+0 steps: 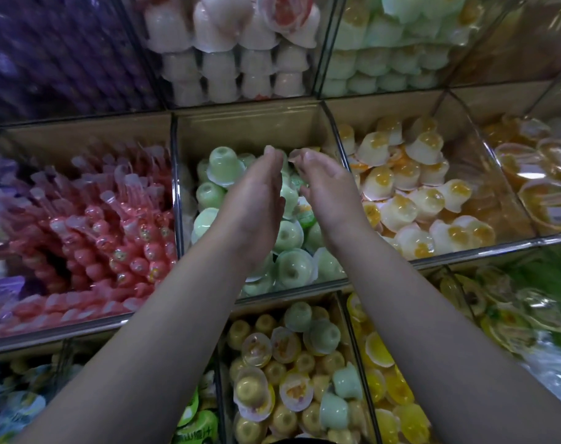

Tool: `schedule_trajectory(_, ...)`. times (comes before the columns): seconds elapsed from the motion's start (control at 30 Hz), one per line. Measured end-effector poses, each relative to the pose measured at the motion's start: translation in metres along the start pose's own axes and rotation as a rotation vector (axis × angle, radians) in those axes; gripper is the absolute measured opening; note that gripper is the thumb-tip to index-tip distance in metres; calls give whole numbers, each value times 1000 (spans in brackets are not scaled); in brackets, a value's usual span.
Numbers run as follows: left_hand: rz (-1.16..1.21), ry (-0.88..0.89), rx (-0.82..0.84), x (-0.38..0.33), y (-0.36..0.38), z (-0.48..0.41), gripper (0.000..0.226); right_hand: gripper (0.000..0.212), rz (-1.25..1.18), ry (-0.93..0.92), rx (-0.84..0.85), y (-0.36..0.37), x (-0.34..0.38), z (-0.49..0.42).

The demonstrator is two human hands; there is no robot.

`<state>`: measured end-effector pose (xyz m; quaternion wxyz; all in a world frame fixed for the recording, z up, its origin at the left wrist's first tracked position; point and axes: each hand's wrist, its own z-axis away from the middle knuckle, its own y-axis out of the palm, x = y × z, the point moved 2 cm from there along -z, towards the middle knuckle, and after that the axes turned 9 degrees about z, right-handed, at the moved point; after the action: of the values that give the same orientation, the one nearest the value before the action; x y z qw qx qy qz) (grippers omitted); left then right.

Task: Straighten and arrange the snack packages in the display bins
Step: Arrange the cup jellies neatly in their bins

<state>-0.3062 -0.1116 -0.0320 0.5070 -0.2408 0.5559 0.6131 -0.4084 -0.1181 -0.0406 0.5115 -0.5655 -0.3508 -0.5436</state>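
Saw at the far left a bin of pink jelly sticks (90, 225), slanted in close rows. Found just beside it, past a clear divider, the middle bin (250, 129), heaped with green jelly cups (223, 166), most of them bottom-up. Held the left forearm (163, 331) up and inward from the lower left, bare to the wrist. Kept the left grip (256, 193) over the green heap, set on edge, palm facing right, fingers straight and close together, wide and holding nothing. Left several green cups showing in the narrow gap between the two palms, lower than both. Held the right grip (330, 187) just beside the left one, also on edge, palm facing left, fingers straight, likewise wide with nothing clasped. Noticed a clear cup rim right at its fingertips (308, 155); could not tell whether touching or only near. Angled the right forearm (416, 315) up from the lower right, crossing the front rail of the middle bin. Saw to the right a bin of white cups with orange centres (416, 193), tumbled loosely, and furthest right some larger orange tubs (544, 193) behind clear walls.
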Motion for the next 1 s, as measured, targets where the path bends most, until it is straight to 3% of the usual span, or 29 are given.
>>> schedule_trajectory(0.17,-60,-56,-90,-10,8,-18,16,39,19,27,-18,-4,4,-17)
schedule_trajectory(0.33,28,-132,-104,-13,16,-41,20,48,109,60,-20,-4,-2,-44)
schedule_trajectory(0.4,58,-145,-122,-10,20,-51,38,50,165,79,-11,0,-8,-56)
schedule_trajectory(0.47,65,-162,-116,-8,22,-61,41,52,186,118,-20,5,-17,-65)
schedule_trajectory(0.7,124,-239,-161,-17,35,-74,53,63,104,155,-92,27,-31,-75)
schedule_trajectory(1.0,140,-167,-282,-15,27,-78,41,69,270,173,-33,26,-35,-75)
